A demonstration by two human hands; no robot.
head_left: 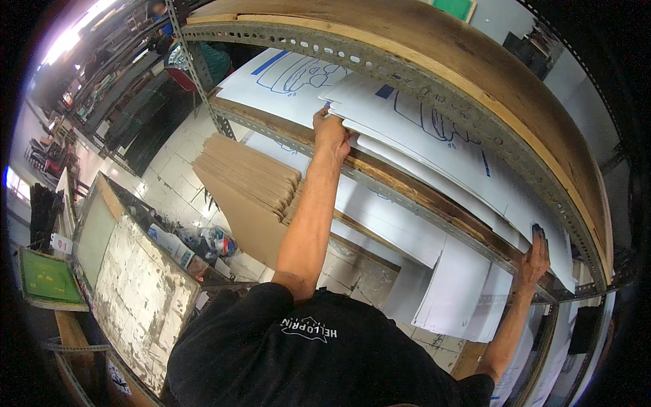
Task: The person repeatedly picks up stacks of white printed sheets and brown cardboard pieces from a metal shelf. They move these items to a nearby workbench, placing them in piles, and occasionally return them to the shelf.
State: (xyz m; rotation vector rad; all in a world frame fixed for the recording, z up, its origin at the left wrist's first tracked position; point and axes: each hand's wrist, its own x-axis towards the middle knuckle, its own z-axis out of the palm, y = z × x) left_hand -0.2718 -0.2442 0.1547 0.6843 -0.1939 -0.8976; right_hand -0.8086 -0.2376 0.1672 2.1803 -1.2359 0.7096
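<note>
A stack of large white printed sheets (434, 139) with blue line drawings lies on the metal-framed shelf in front of me, its near edge slightly lifted and fanned. My left hand (331, 136) is closed on the stack's left corner, the fingers curled at the edge. At the right end, my right hand (536, 261) grips the near edge of the same sheets; its fingertips are darkly stained and lie on top, and its thumb is hard to make out. Another white sheet (254, 88) with a blue drawing lies farther left on this shelf.
A perforated metal rail with a wooden board (380, 24) runs close above the sheets. Lower shelves hold more white sheets (386, 210). Brown cardboard (237, 190) stands stacked below my left arm. A worn, paint-flaked panel (142, 292) leans at the left beside a green-meshed frame (51, 278).
</note>
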